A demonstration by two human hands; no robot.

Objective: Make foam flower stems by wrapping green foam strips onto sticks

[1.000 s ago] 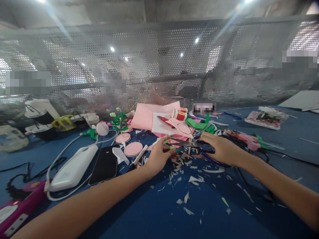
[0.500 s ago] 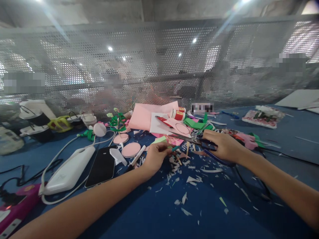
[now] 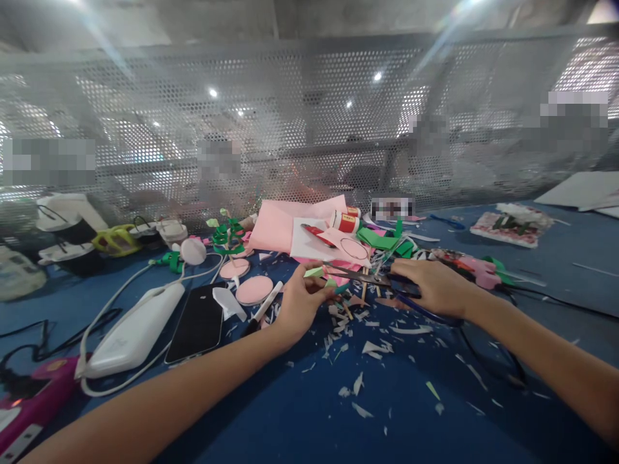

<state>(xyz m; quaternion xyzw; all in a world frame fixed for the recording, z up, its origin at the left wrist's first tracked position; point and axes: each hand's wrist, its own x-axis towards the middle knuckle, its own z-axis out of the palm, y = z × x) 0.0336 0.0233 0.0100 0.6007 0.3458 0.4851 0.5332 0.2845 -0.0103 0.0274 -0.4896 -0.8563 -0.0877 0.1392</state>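
Observation:
My left hand (image 3: pixel 300 304) pinches a small piece of light green paper (image 3: pixel 313 273) between thumb and fingers. My right hand (image 3: pixel 435 287) is wrapped round the dark blue handles of a pair of scissors (image 3: pixel 370 278). The metal blades point left and reach the green paper beside my left fingertips. Whether the blades are fully closed on the paper is too small to tell. Under both hands lie paper scraps (image 3: pixel 374 348) and thin wooden sticks. Just behind them are pink paper sheets (image 3: pixel 300 219) and a red-handled cutter (image 3: pixel 319 236).
A phone (image 3: pixel 198 325), a white power bank (image 3: pixel 138 328) with its cable, and a magenta power strip (image 3: pixel 41 399) lie on the left. Pink discs (image 3: pixel 255 290) and a marker (image 3: pixel 267 306) are near my left wrist. A perforated metal panel (image 3: pixel 309 116) stands behind the blue table (image 3: pixel 309 419).
The scissor blades have shifted slightly left and up to meet the green paper. My left fingers have turned the paper, which now shows as a narrower, folded or split shape.

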